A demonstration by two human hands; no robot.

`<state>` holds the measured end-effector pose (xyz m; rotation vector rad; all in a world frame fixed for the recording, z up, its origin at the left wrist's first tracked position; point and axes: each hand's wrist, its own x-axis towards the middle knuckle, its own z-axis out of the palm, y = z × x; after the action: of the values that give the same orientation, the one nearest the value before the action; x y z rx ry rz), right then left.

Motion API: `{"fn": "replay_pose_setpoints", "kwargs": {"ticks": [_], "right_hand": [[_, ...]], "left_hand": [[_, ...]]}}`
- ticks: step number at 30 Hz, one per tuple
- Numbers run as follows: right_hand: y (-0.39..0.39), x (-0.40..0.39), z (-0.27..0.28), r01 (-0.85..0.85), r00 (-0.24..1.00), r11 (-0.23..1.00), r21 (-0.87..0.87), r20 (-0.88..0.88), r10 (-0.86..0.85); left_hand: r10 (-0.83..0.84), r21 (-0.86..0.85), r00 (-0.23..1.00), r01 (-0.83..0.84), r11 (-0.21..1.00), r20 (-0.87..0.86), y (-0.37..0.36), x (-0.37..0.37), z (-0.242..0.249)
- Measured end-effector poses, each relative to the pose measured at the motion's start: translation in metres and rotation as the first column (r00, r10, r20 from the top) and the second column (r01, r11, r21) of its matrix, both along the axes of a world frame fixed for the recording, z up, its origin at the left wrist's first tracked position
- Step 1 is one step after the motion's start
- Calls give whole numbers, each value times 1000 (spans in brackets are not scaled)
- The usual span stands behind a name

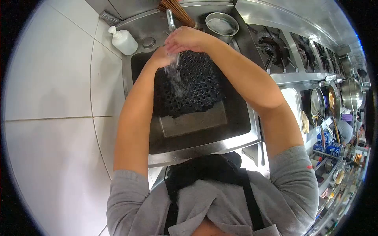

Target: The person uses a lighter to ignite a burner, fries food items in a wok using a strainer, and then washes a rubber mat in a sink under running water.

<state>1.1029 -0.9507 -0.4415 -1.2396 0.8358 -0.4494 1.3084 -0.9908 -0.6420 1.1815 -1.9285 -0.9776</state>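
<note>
My left hand (160, 58) and my right hand (184, 39) are close together under the metal faucet (170, 19), over the far side of the sink. Water (173, 76) runs off them in a stream. The right hand is bent over from above, its fingers partly showing, loosely stretched and with nothing visible in them. Splashing water blurs the left hand's fingers. Below both hands, a black perforated mat (193, 84) covers much of the dark sink basin (232, 137).
A white pump bottle (124, 41) stands at the sink's left corner, beside a round metal cap (148, 42). Behind the faucet are a bamboo brush (177, 11) and a metal bowl (221, 25). Gas burners (271, 49) line the right, with pans (317, 103) further along.
</note>
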Motion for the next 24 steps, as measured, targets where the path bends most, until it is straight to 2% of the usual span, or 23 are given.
{"fn": "replay_pose_setpoints", "kwargs": {"ticks": [1, 2, 3, 4, 5, 6, 7, 9, 10, 12, 13, 15, 18, 19, 20, 21, 22, 24], "right_hand": [[0, -2, 0, 3, 1000, 1000, 0, -3, -3], [-1, -3, 1, 1, 997, 996, -91, -74, -8], [-1, -5, 1, -9, 989, 984, -180, -145, -18], [-1, -7, 5, -10, 989, 984, -180, -147, -17], [-2, -10, 10, -95, 933, 932, -350, -358, -39], [-2, -12, 12, -212, 835, 849, -484, -541, -100], [-6, -13, 6, -214, 836, 847, -486, -540, -99], [-14, -15, -15, -376, 708, 676, -634, -667, -232], [-15, -18, -29, -378, 708, 675, -634, -668, -231], [-15, -26, -53, -443, 708, 522, -729, -642, -295], [-11, -29, -60, -446, 710, 514, -733, -639, -295], [4, -38, -73, -405, 796, 18, -914, -362, -484], [19, -40, -71, -490, 765, -47, -870, -404, -502], [30, -38, -56, -484, 772, -58, -873, -395, -498], [40, -37, -37, -545, 714, 235, -805, -592, -373], [49, -35, -18, -588, 648, 491, -643, -738, -190], [54, -32, -6, -591, 654, 477, -651, -732, -189], [65, -26, 15, -629, 597, 544, -555, -793, -118]], "left_hand": [[-33, -23, 988, 30, 999, -149, 4, -9, 16], [-60, -58, 981, 71, 996, 182, 5, -10, 35], [-67, -77, 867, 121, 990, 494, 16, -17, 69], [-67, -77, 868, 120, 990, 492, 23, -23, 94], [-123, 198, 841, 19, 980, 526, 29, -28, 116], [-188, 453, 818, -97, 886, 543, 32, -29, 126], [-185, 451, 818, -100, 887, 545, 26, -23, 107], [-83, 186, 862, -13, 982, 501, 21, -18, 69], [-81, 186, 862, -15, 982, 500, 29, -21, 77], [-15, 114, 881, -44, 993, 472, 51, -23, 93], [-6, 106, 881, -51, 993, 473, 58, -19, 97], [-7, 110, 916, -41, 993, 401, 74, -12, 106], [-40, 86, 868, -3, 996, 496, 103, -1, 144], [-28, 79, 865, -13, 997, 502, 115, 3, 160], [9, 5, 830, -14, 1000, 558, 127, 8, 176], [51, -69, 791, -12, 998, 610, 138, 12, 190], [68, -79, 787, -25, 997, 613, 146, 17, 203], [45, -40, 788, -26, 999, 614, 162, 26, 226]]}}
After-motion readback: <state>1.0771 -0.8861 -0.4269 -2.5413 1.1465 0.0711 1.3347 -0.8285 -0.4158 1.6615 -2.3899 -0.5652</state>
